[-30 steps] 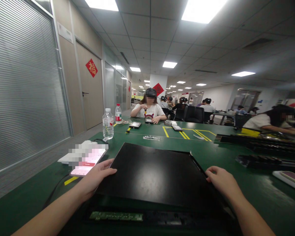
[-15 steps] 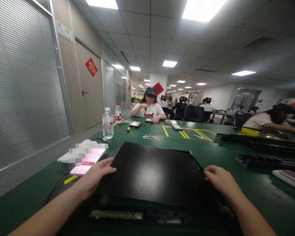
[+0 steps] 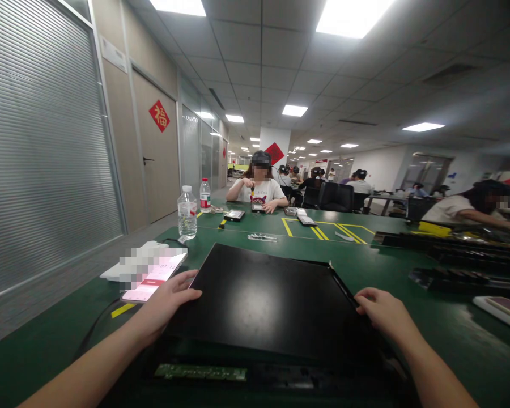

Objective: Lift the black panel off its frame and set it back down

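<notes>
Green counter (image 3: 463,331): one, bearing the items below. Black flat panel (image 3: 255,300): one, lying between the two hands; step in hand, by judgement, positioning it by its sides, the next move calling for level, matched support at both edges. Dark frame (image 3: 341,283): one, showing along the panel's right side. Left hand (image 3: 172,300): fingers narrow, holding the panel's left edge, thumb on top. Right hand (image 3: 385,311): fingers bunched at the right edge; whether gripping panel or frame, cannot tell. Circuit board (image 3: 202,372): one, green, nearside.
</notes>
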`<state>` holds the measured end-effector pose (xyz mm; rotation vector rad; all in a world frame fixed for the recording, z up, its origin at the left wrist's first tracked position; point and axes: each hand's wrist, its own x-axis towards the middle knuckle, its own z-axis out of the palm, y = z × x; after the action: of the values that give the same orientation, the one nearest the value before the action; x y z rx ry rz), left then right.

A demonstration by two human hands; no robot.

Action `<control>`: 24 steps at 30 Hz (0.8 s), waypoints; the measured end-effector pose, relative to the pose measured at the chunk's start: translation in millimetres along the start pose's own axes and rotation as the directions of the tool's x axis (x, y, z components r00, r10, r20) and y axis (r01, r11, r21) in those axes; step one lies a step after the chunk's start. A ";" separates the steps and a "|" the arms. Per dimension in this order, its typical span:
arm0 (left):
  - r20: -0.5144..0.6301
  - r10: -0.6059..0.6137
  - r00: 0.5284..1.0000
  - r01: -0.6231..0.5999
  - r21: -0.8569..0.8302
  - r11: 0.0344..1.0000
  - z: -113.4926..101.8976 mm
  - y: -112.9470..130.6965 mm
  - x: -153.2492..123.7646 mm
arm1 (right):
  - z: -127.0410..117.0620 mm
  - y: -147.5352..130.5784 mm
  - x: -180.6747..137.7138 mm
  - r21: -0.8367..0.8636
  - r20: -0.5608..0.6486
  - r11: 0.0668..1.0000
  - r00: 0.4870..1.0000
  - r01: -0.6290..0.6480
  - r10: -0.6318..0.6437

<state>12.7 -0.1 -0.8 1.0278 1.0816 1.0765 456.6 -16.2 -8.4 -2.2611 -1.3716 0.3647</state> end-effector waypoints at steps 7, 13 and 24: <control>-0.094 0.141 0.986 -0.103 0.329 0.939 -11.2 -5.5 8.3 | 0.5 -1.1 -1.7 0.012 0.003 1.000 1.000 -0.008 0.007; -0.124 0.282 0.951 -0.163 0.576 0.801 -20.4 -16.8 21.5 | 2.2 2.5 -0.1 0.010 -0.017 1.000 0.999 0.029 -0.028; -0.095 0.302 0.949 -0.159 0.683 0.713 -24.6 -23.6 26.2 | 1.4 -1.1 -2.3 0.034 0.023 0.999 1.000 0.004 -0.005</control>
<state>-4.6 24.1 -32.0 1.6983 1.6028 1.0156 454.1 -17.5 -9.2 -2.2332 -1.3715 0.4107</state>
